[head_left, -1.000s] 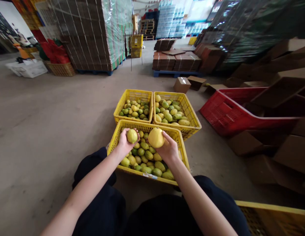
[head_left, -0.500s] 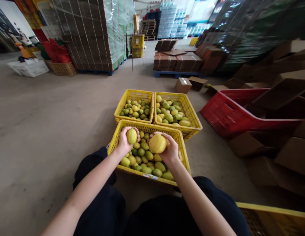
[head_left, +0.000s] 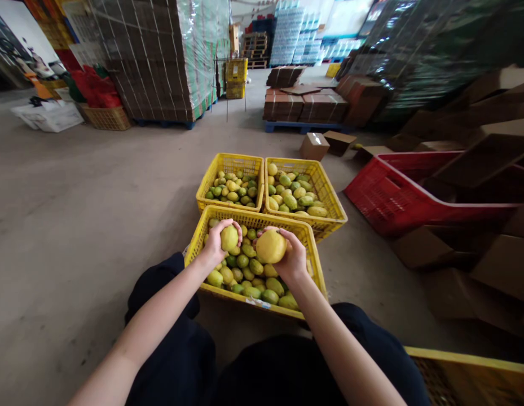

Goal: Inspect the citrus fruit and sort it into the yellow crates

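My left hand (head_left: 215, 242) is closed around a small yellow-green fruit (head_left: 229, 238). A larger yellow fruit (head_left: 271, 247) sits in my right hand (head_left: 293, 260), its fingers curled round the far side and edge. Both hands are over the near yellow crate (head_left: 321, 282), which holds several green and yellow fruits (head_left: 256, 267). Beyond it, side by side, stand the back left crate (head_left: 199, 194) with smaller green and yellow fruits and the back right crate (head_left: 335, 203) with larger ones.
A red crate (head_left: 371, 194) stands at the right among cardboard boxes (head_left: 505, 265). Part of another yellow crate (head_left: 469, 361) shows at the lower right. Farther off are a small carton (head_left: 315, 146), flat cardboard on a blue pallet (head_left: 306, 127) and wrapped stacks (head_left: 152, 62).
My left hand has shifted slightly to the right with its fruit, closer to the larger fruit. My right hand has stayed in nearly the same place.
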`<state>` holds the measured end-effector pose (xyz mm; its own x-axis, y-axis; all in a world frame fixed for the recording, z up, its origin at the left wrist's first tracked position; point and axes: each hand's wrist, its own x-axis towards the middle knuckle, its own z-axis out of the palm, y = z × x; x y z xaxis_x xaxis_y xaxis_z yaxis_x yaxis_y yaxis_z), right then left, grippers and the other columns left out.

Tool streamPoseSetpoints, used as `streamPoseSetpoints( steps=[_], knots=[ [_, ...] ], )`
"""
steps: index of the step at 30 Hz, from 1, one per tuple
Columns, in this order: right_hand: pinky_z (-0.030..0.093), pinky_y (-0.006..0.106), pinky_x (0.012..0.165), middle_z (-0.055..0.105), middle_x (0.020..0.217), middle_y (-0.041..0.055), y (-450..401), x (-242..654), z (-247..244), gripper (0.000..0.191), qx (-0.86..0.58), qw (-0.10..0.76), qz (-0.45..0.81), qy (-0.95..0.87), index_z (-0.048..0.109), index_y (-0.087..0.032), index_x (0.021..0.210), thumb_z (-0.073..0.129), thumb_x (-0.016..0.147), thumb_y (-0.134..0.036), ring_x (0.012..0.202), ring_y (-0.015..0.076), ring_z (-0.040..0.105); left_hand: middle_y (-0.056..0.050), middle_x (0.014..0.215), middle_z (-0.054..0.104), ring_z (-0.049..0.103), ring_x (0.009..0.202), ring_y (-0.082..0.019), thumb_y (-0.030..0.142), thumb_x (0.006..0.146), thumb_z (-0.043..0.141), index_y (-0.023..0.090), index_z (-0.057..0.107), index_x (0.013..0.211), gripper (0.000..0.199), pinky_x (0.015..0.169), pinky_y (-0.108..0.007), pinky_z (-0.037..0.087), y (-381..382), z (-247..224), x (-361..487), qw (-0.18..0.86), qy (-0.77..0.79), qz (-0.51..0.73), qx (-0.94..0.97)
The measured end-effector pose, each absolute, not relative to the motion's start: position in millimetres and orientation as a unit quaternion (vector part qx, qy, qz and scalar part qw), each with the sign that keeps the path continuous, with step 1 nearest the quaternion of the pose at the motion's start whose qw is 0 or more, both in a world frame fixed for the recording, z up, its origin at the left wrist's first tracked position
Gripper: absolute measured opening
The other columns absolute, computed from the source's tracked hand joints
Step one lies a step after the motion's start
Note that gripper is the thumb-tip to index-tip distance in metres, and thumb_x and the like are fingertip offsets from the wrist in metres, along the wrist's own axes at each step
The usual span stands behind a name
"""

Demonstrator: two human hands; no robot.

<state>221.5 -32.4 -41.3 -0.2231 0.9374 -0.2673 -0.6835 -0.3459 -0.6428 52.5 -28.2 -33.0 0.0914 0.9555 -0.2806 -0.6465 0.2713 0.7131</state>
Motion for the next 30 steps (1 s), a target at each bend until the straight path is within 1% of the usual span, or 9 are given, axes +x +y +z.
streamPoseSetpoints(
  steps=[4, 10, 16, 21, 30],
  knots=[
    [0.059, 0.034, 0.064, 0.073, 0.074, 0.008, -31.6, 221.4, -42.7, 0.021, -0.312, 0.538, 0.757, -0.198, 0.07, -0.016, 0.077, 0.07, 0.065, -0.033, 0.066, 0.0227, 0.069, -0.002, 0.052, 0.059, 0.054, 0.043, -0.011, 0.029, 0.075, 0.06, 0.015, 0.058, 0.06, 0.021, 0.042, -0.021, 0.043, -27.7, -34.6, 52.6, 0.697, 0.378, 0.566, 0.226],
    [0.058, 0.035, 0.058, 0.073, 0.073, 0.007, -31.9, 220.0, -41.0, 0.022, -0.315, 0.532, 0.759, -0.204, 0.071, -0.016, 0.077, 0.071, 0.064, -0.035, 0.061, 0.0228, 0.068, -0.002, 0.051, 0.059, 0.054, 0.044, -0.011, 0.03, 0.072, 0.059, 0.014, 0.061, 0.057, 0.022, 0.044, -0.021, 0.044, -27.2, -37.6, 53.2, 0.693, 0.387, 0.554, 0.251],
    [0.058, 0.037, 0.061, 0.072, 0.073, 0.0072, -32.3, 216.6, -37.3, 0.022, -0.315, 0.537, 0.754, -0.21, 0.071, -0.015, 0.077, 0.069, 0.066, -0.034, 0.063, 0.0233, 0.067, -0.002, 0.052, 0.059, 0.055, 0.043, -0.012, 0.031, 0.069, 0.061, 0.014, 0.062, 0.056, 0.021, 0.043, -0.022, 0.043, -26.1, -40.0, 54.1, 0.699, 0.392, 0.545, 0.247],
    [0.059, 0.036, 0.063, 0.073, 0.072, 0.0062, -31.5, 215.6, -35.1, 0.022, -0.318, 0.536, 0.753, -0.212, 0.072, -0.016, 0.074, 0.071, 0.062, -0.035, 0.061, 0.0221, 0.067, -0.002, 0.052, 0.059, 0.055, 0.043, -0.012, 0.03, 0.069, 0.061, 0.014, 0.062, 0.057, 0.021, 0.045, -0.023, 0.043, -25.2, -40.3, 55.4, 0.705, 0.406, 0.532, 0.236],
    [0.059, 0.038, 0.068, 0.072, 0.072, 0.0066, -30.6, 216.8, -37.1, 0.022, -0.327, 0.532, 0.75, -0.218, 0.071, -0.017, 0.076, 0.07, 0.064, -0.036, 0.074, 0.027, 0.071, -0.002, 0.051, 0.059, 0.054, 0.043, -0.011, 0.028, 0.071, 0.061, 0.013, 0.062, 0.055, 0.022, 0.046, -0.023, 0.043, -25.1, -38.7, 59.4, 0.711, 0.436, 0.512, 0.206]
  ],
)
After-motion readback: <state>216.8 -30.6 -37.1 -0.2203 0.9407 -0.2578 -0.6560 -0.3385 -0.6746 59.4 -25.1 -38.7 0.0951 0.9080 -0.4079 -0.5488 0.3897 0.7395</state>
